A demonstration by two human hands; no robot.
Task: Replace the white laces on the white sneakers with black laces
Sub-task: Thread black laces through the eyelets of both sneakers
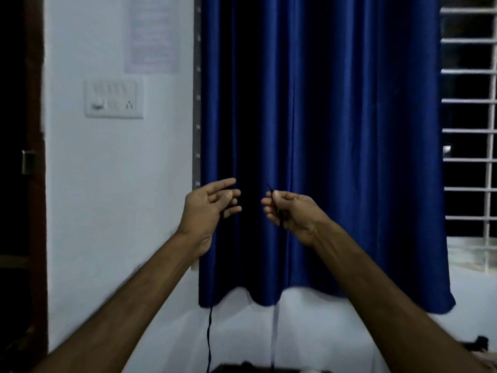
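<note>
Behind the raised arms hangs a deep-blue satin curtain [349, 130] beside a white plastered wall [107, 211], and the room is dim. The right hand [290, 211] pinches one stiff end of the thin black shoelace [209, 332] between thumb and forefinger. The left hand [207, 208] is slack, with its fingers mostly straight. The lace seems to drape across it and drop past the curtain's lower hem towards a dark surface at the bottom edge of the view. The white sneakers cannot be made out.

The likeliest slip, I judge, is on the left: with no real hold there, the cord could slide off and fall in a tangle. The black cord against the dark cloth is also hard to follow, so the two ends may be evened badly before threading.
</note>
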